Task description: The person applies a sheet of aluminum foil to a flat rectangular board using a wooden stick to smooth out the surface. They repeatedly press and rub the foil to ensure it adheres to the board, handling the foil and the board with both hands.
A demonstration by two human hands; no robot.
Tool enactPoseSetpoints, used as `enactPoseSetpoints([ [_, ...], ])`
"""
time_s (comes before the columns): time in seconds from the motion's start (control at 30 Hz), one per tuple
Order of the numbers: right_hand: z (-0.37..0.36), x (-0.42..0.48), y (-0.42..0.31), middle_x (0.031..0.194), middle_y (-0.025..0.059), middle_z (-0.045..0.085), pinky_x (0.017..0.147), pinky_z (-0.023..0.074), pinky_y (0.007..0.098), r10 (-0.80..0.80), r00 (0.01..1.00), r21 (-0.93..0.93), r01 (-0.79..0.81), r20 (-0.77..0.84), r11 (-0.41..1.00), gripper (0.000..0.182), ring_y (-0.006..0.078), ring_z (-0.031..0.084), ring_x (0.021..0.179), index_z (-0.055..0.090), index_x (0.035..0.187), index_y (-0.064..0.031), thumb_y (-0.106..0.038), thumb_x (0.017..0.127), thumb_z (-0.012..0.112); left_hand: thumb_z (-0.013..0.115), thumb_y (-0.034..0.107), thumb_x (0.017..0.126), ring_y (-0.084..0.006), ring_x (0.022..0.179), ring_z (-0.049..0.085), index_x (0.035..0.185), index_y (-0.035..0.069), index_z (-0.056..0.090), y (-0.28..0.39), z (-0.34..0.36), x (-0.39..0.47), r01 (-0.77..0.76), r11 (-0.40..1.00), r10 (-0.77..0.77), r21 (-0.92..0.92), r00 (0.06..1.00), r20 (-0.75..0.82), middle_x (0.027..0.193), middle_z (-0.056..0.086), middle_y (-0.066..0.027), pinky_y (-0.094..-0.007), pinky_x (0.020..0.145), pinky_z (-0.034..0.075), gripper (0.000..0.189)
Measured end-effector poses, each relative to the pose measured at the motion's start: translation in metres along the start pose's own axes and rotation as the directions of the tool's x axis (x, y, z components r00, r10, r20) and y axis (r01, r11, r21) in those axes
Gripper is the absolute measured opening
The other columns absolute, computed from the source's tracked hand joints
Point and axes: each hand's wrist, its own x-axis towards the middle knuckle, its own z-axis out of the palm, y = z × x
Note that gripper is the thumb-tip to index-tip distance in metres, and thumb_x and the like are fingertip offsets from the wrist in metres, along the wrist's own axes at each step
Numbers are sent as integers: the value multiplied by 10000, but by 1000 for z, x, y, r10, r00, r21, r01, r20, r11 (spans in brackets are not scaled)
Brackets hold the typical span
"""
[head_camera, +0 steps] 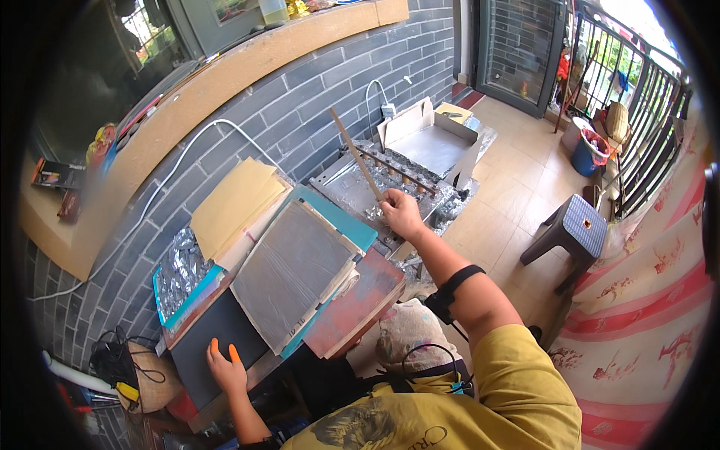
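Observation:
My right hand point(400, 214) grips the lower end of a thin wooden stick point(355, 152), which slants up and away toward the brick wall. Beneath it lies a metal plate point(349, 179) strewn with foil scraps, crossed by a dark bar point(398, 171) with several knobs. My left hand point(228, 365) has orange covers on two fingertips and holds nothing. Its fingers are apart, at a flat black board point(194, 349); whether they touch it is hard to tell. Between my hands, a grey sheet in plastic film point(295, 264) tops a tilted stack over a teal board point(337, 216).
Tan paper sheets point(239, 211) and a teal tray of crumpled foil point(183, 275) lie along the wall. A reddish board point(360, 304) juts out near my body. Farther off are an open shallow box point(430, 147), a plastic stool point(582, 225) and a blue bin point(588, 157).

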Motion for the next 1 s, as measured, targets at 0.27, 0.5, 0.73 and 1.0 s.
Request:
enactPoseSetpoints([
  [0.27,-17,-38,-42,726,71,631,560,463,285,112,965,214,-165,238,963,233,125,570,606,613,1012,25,-84,810,573,625,150,846,-369,1134,497,1214,-13,492,-13,3,-1,-27,990,18,-140,998,-67,1221,526,-200,-411,976,392,424],
  [0.5,-69,-79,-107,639,-24,527,468,353,209,117,912,170,-197,393,966,166,41,457,532,595,984,18,-26,836,536,668,114,812,-336,1134,527,1231,13,490,89,-12,47,-312,872,298,-378,950,-95,1222,557,-180,-388,961,410,466],
  [0.73,-77,-115,-138,647,-31,517,452,322,197,117,863,154,-219,492,964,141,20,431,514,586,992,17,-23,866,537,656,78,807,-352,1065,573,1279,24,410,204,-2,63,-578,673,609,-462,787,-98,1144,607,-180,-391,968,416,535],
  [1.0,-103,-142,-139,692,-26,524,508,348,195,195,856,116,-282,479,952,185,26,457,593,578,1038,32,1,856,554,645,149,825,-294,919,630,1276,-5,398,268,35,49,-626,633,693,-456,720,-27,965,681,-109,-434,996,390,536],
])
